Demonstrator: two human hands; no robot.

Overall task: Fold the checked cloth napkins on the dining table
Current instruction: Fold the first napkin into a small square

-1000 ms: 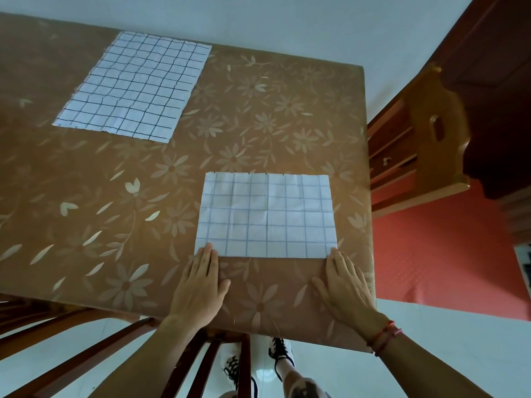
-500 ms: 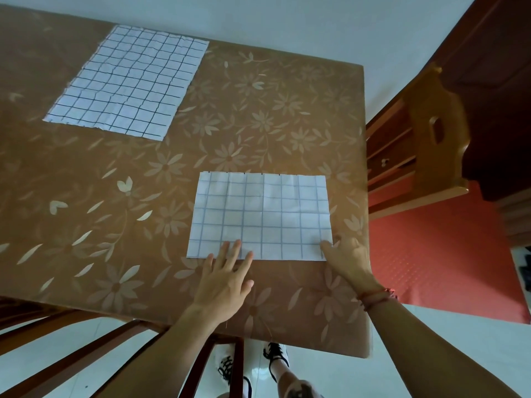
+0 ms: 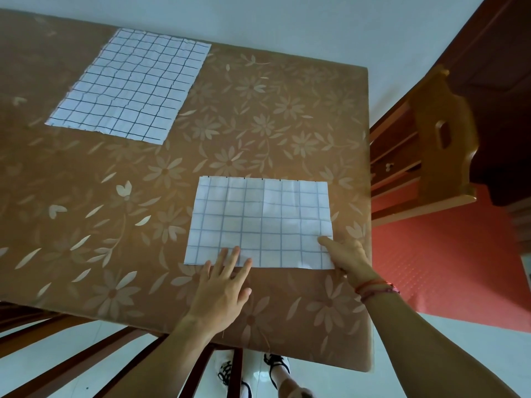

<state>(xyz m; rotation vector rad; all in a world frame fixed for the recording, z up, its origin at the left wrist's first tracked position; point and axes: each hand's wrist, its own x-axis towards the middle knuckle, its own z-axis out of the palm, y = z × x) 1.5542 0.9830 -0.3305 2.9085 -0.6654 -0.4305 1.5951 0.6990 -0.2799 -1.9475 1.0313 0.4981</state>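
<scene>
My L hand [image 3: 227, 285] is flat, fingers spread, tips pressing near edge of folded napkin [image 3: 261, 222] at front-right of counter [image 3: 258, 124]. R hand [image 3: 344, 254] pinches its right edge, thumb on top. Second napkin [image 3: 129, 84] lies open far left — well apart. Wooden chair [image 3: 442, 139] just beside counter's right edge.

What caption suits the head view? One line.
Left hand flat on the near napkin, right hand pinching its corner; a second napkin lies beyond.
</scene>
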